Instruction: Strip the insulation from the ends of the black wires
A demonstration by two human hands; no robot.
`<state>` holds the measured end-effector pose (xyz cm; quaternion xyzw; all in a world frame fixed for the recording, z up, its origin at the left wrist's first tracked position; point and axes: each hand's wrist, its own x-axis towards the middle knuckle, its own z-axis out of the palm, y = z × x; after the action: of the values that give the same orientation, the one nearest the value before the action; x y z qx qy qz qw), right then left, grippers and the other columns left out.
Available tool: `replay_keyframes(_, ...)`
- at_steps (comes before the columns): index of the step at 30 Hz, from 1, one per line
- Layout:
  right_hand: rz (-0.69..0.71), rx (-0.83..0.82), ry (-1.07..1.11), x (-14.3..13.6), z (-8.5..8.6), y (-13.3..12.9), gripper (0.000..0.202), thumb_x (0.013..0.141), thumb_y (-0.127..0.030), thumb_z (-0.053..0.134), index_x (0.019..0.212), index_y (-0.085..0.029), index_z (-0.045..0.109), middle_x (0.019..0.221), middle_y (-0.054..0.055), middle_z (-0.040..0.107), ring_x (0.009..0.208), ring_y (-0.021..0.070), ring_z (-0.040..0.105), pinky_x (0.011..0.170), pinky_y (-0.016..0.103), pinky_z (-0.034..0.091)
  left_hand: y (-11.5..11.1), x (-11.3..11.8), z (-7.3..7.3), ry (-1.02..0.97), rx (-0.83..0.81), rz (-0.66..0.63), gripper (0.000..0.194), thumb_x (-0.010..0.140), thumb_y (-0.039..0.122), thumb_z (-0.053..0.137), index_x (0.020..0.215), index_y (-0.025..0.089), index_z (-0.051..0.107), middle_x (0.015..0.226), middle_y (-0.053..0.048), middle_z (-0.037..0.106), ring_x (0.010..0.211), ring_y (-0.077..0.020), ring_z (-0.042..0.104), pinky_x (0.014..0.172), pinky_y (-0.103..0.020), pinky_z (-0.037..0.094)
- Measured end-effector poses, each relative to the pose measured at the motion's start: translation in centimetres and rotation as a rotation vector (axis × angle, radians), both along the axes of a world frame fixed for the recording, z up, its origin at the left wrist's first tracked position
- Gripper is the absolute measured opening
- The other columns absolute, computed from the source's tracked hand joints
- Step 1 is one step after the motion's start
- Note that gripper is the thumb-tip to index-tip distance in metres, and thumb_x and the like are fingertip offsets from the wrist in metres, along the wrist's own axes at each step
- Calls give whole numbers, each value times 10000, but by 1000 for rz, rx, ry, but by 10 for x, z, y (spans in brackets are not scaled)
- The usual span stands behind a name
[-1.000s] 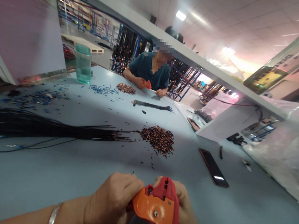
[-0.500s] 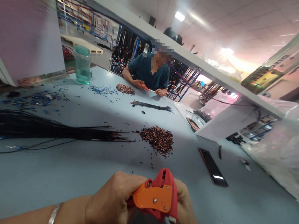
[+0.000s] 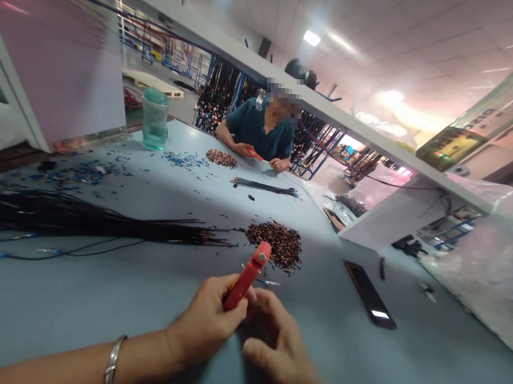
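In the head view my left hand (image 3: 209,314) is closed around a red wire stripper (image 3: 248,275), seen edge-on and tilted up to the right. My right hand (image 3: 279,344) is close beside it, fingers curved and thumb apart, with nothing visible between them; its fingertips reach the left hand's fingers. A thin wire end with a blue terminal (image 3: 269,282) shows just past the stripper; whether it is held or lies on the table I cannot tell. Beyond is a heap of short black and copper-coloured offcuts (image 3: 281,245). A bundle of black wires (image 3: 150,230) lies to the left, its ends toward the heap.
A phone (image 3: 369,294) lies at the right, near clear plastic sheeting (image 3: 486,270). Blue bits (image 3: 88,173) are scattered at the left by a green bottle (image 3: 155,122). Across the table a co-worker (image 3: 260,128) holds a red tool. A white beam (image 3: 230,48) crosses overhead.
The wire stripper has turned from its orange side to edge-on and risen toward the heap. My right hand has come off it and opened. A blue-tipped wire end now shows.
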<state>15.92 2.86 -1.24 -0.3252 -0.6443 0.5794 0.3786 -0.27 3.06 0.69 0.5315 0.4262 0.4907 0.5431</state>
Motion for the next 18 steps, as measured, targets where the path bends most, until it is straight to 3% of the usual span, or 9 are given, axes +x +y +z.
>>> replay_keyframes(3, 105, 51, 50, -21, -1, -6, 800, 730, -613, 740, 1381, -249, 451, 1244, 112, 601, 1141, 290, 580, 1005, 442, 446, 2, 6, -3, -163, -148, 76, 158, 674, 297, 577, 731, 152, 602, 533, 52, 475, 454, -86, 366, 446, -221, 310)
replay_keyframes(6, 62, 120, -1, -34, -1, -10, 715, 745, -620, 717, 1303, -229, 502, 1127, 98, 624, 997, 271, 617, 858, 387, 532, 3, 12, -8, -292, -250, 136, 161, 660, 300, 612, 746, 165, 596, 456, 92, 412, 388, -64, 305, 404, -207, 259)
replay_keyframes(9, 18, 132, -57, -35, -1, -11, 628, 767, -528, 733, 1264, -223, 500, 1011, 59, 629, 856, 221, 616, 731, 319, 548, 3, 16, -11, -353, -274, 171, 168, 651, 303, 645, 732, 165, 596, 430, 101, 387, 386, -59, 306, 400, -199, 252)
replay_keyframes(13, -9, 154, -115, -32, -2, -11, 531, 766, -318, 738, 1232, -224, 500, 998, 46, 637, 848, 202, 605, 723, 293, 530, 2, 16, -12, -362, -273, 157, 198, 659, 324, 661, 755, 161, 602, 427, 101, 392, 386, -60, 323, 400, -198, 268)
replay_keyframes(18, -22, 143, -158, -32, -1, -11, 449, 740, -237, 708, 1149, -225, 524, 895, 20, 623, 755, 182, 585, 651, 273, 503, 3, 16, -13, -335, -264, 127, 216, 669, 347, 644, 775, 166, 591, 411, 110, 389, 366, -63, 332, 394, -204, 289)
